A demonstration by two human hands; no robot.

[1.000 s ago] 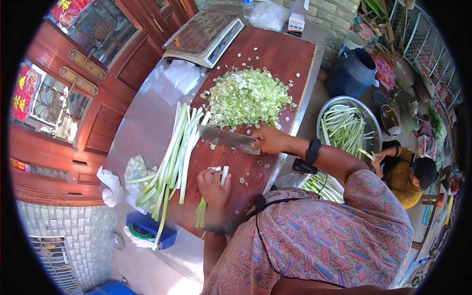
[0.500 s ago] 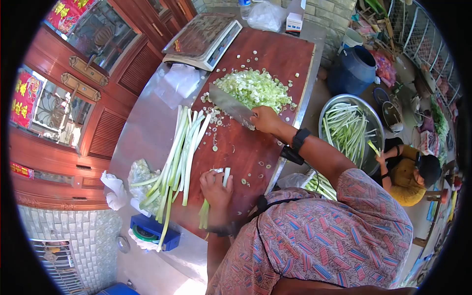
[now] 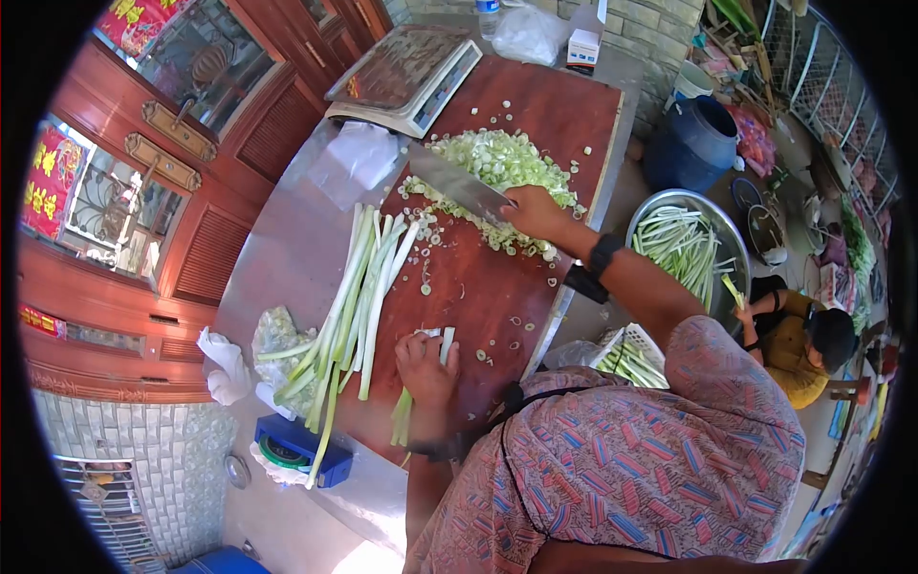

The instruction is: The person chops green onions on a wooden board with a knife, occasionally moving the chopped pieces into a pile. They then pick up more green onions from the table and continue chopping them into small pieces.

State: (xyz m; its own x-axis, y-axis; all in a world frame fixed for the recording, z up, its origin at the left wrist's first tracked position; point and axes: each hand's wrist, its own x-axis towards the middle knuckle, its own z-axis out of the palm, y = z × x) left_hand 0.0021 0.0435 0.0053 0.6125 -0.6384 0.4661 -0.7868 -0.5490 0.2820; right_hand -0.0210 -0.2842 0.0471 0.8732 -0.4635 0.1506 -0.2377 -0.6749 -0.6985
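Close to the near edge of the desk (image 3: pixel 258 253), the left hand (image 3: pixel 427 370) sat on a small bunch of green onions (image 3: pixel 402 418) on the red board (image 3: pixel 488 287). The bunch was likely light, bendy, a bit slippery and easy to squash. Its middle looked best to hold. The left grip was curled down over it, with little room inside, and white ends poked out past the fingers. I could not tell how hard it pressed.

Just left of it lay some long green onions (image 3: pixel 359 292), their green ends toward the desk's near left corner. They would probably flop if held by one end.

Farther off, toward the desk's right edge, the right hand (image 3: pixel 538 212) had its grip wrapped around the knife (image 3: pixel 459 184). The knife was likely stiff and fairly heavy, so the handle was the safe part. Its blade slanted across the near side of the chopped pile (image 3: pixel 502 158), whose bits looked light and loose.
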